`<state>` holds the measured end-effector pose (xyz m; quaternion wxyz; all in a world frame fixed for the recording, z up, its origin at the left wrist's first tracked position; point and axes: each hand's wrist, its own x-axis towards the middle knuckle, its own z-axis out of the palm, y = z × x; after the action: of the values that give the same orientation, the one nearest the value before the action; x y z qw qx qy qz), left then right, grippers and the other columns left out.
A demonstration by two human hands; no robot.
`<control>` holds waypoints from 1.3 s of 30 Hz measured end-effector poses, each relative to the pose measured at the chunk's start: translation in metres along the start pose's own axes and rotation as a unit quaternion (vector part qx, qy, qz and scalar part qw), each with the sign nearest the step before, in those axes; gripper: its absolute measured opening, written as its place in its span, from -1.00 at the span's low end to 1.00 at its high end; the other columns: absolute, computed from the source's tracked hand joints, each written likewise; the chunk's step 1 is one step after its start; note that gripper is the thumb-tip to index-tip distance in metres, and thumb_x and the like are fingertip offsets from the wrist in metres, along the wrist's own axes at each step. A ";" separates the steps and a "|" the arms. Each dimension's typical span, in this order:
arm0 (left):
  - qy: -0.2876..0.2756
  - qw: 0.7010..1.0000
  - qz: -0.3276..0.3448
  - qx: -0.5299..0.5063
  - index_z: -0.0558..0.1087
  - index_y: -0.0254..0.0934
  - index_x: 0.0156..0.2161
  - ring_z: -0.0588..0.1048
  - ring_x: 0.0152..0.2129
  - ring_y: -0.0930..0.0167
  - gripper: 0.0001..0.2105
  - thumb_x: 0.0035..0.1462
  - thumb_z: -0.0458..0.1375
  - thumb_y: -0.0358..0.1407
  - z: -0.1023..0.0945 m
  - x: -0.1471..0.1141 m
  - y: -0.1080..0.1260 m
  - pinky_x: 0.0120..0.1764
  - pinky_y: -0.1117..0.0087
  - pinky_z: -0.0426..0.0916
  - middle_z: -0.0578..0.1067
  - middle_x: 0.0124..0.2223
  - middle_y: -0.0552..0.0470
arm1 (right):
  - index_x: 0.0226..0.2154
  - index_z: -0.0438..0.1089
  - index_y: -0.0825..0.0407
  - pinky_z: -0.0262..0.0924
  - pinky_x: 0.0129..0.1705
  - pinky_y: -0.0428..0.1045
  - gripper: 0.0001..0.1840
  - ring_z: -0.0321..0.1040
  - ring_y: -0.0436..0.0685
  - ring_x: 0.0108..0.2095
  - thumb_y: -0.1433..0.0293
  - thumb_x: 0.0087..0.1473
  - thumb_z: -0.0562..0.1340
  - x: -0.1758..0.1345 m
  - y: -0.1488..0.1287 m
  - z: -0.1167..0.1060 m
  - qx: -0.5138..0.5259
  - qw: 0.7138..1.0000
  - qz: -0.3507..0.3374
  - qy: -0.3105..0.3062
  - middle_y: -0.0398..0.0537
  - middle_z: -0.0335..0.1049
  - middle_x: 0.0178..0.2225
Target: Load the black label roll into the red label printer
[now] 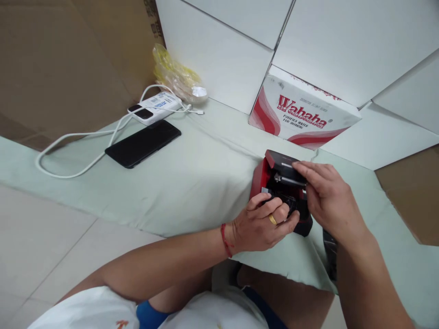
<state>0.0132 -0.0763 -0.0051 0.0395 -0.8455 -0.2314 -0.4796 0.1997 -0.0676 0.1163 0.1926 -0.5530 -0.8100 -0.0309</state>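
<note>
A small black and red box (pixel 258 179) stands on the pale green cloth near its front edge, with its lid (pixel 281 161) tilted up. My right hand (pixel 331 196) holds the lid from the right, the fingers lying along its black top. My left hand (pixel 269 224), with a ring and a red string bracelet, has its fingers curled at the front of the box over a dark, shiny object (pixel 291 201). That object's kind cannot be made out, and the fingers hide much of it. The box's inside is dark and partly covered by the hands.
To the left lie a black phone (pixel 143 144), a white power bank (pixel 156 108) and a looped white cable (pixel 77 174). Behind them is a crumpled plastic bag (pixel 178 75). A Wahaha carton (pixel 303 109) stands at the back. A black item (pixel 329 253) lies by my right forearm.
</note>
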 end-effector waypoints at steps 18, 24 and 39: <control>0.038 0.996 0.017 -0.079 0.51 -0.18 0.08 0.45 -0.09 0.32 -0.66 0.20 0.19 -0.37 -0.005 0.007 -0.008 0.14 0.20 0.27 0.57 -0.14 -0.01 | 0.36 0.39 -0.12 0.37 0.24 0.27 -0.32 0.42 0.25 0.20 0.66 0.29 0.12 -0.065 -0.008 0.034 0.083 0.994 -0.046 0.054 0.07 0.52 0.24; 0.072 0.953 -0.134 -0.261 0.32 -0.19 0.29 0.44 0.02 0.24 -0.49 0.23 0.15 -0.36 -0.013 0.008 -0.022 0.15 0.14 0.37 0.46 0.04 -0.12 | 0.35 0.39 0.01 0.29 0.35 0.19 -0.25 0.43 0.18 0.26 0.78 0.21 0.10 -0.108 -0.027 0.033 0.099 0.989 -0.070 0.087 0.10 0.55 0.19; 0.030 0.595 -0.426 -0.681 -0.03 0.04 0.52 -0.19 0.58 0.15 0.13 -0.21 0.28 -0.39 0.014 0.023 -0.056 0.55 0.08 -0.29 -0.05 0.60 0.06 | 0.04 0.53 0.03 0.38 0.19 0.12 -0.53 0.52 0.11 0.08 0.76 0.24 0.17 -0.102 -0.030 0.029 0.115 0.985 -0.045 0.117 0.07 0.63 0.01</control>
<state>0.0106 -0.0142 -0.0025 -0.7495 -0.4169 -0.1696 -0.4855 0.1961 -0.1622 0.0591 0.3463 -0.4827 -0.8043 -0.0107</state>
